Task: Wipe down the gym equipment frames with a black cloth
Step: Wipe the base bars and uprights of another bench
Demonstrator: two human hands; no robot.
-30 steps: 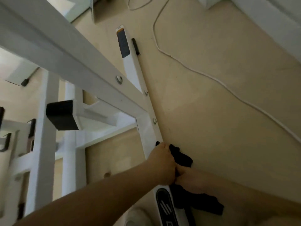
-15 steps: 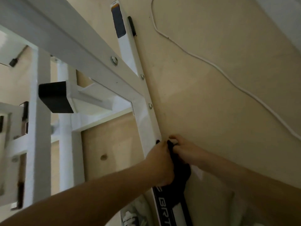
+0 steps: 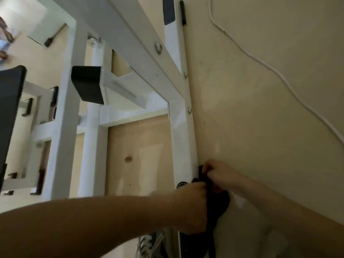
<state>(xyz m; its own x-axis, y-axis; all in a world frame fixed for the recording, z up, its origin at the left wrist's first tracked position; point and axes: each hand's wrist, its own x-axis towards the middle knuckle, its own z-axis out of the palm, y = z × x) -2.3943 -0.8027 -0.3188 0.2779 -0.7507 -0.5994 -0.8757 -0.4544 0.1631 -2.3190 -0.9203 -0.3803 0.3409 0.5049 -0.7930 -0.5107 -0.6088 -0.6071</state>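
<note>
Loosely crumpled black cloth (image 3: 220, 202) touches white frame (image 3: 183, 136).

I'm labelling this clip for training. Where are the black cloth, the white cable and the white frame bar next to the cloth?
black cloth (image 3: 221, 202): head view, on its bunched lower part.
white cable (image 3: 280, 76): head view, midway along its run over the beige surface.
white frame bar (image 3: 183, 138): head view, on its bare front face.

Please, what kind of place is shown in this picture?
Probably a gym or a home workout room. A white bolted metal frame with black end caps stands on a pale floor, a white cable lies beside it, and the left hand and right hand hold a black cloth against it.
</note>
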